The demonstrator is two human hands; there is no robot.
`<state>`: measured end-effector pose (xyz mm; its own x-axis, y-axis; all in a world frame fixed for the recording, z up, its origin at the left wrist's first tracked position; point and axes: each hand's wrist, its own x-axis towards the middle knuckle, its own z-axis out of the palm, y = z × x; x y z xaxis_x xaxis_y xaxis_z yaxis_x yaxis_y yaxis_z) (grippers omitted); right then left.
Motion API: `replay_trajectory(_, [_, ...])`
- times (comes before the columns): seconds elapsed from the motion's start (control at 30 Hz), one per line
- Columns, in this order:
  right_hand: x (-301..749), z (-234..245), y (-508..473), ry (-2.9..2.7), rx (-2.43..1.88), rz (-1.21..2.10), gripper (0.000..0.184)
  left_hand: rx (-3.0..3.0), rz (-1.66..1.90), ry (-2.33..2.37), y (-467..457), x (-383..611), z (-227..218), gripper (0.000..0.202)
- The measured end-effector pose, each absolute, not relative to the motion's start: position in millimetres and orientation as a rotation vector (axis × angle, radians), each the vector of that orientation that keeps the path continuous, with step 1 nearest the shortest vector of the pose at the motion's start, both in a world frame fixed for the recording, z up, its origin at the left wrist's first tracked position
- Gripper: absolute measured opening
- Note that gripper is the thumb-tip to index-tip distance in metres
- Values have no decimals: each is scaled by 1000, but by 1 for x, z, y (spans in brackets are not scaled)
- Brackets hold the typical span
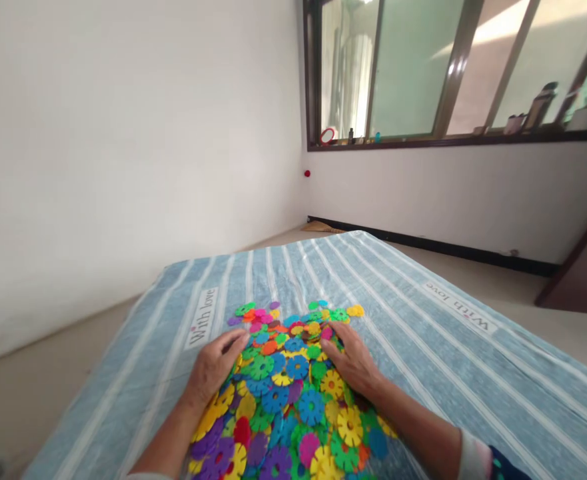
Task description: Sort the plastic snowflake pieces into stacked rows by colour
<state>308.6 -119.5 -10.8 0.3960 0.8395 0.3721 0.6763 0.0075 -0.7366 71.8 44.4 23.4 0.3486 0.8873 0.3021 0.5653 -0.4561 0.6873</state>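
Observation:
A heap of plastic snowflake discs [276, 399] in yellow, blue, green, purple, orange and pink spreads over the striped cloth in front of me. My left hand [216, 367] rests along the heap's left edge, fingers loosely curved and the thumb apart from them. On the opposite side, my right hand [354, 363] lies against the discs with its thumb and fingers apart. A pink disc [326, 333] shows in the gap between them; whether the fingers touch it I cannot tell. Neither hand visibly holds a disc. Some fingertips are hidden among the pieces.
Blue and white striped cloth [138, 373] covers the table, with "With love" printed on both sides. A white wall [138, 133] stands to the left. Beyond is a window sill [413, 141] with a bottle [540, 107] and a small red-rimmed mirror [327, 136].

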Motion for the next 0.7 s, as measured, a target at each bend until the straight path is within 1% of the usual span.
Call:
replay_trajectory(0.07, [289,-3,-112,-1326,-1712,253,43,2117,873,1217,41,71,23,46])
replay_trajectory(0.13, [271,4,-104,-1339,-1711,277,42,2096,883,1204,40,71,23,47])
replay_trajectory(0.23, [248,15,-91,-1435,-1700,284,31,2065,903,1203,40,69,24,47])
replay_trajectory(0.33, [232,24,-79,-1496,-1663,231,27,2037,919,1206,40,67,28,48])
replay_trajectory(0.47, [225,31,-80,-1592,-1521,204,32,2035,913,1196,38,66,32,47])
replay_trajectory(0.57, [235,30,-100,-1627,-1440,191,37,2032,918,1191,34,65,34,44])
replay_trajectory(0.7, [264,14,-154,-1513,-1563,210,41,2038,914,1165,28,62,33,38])
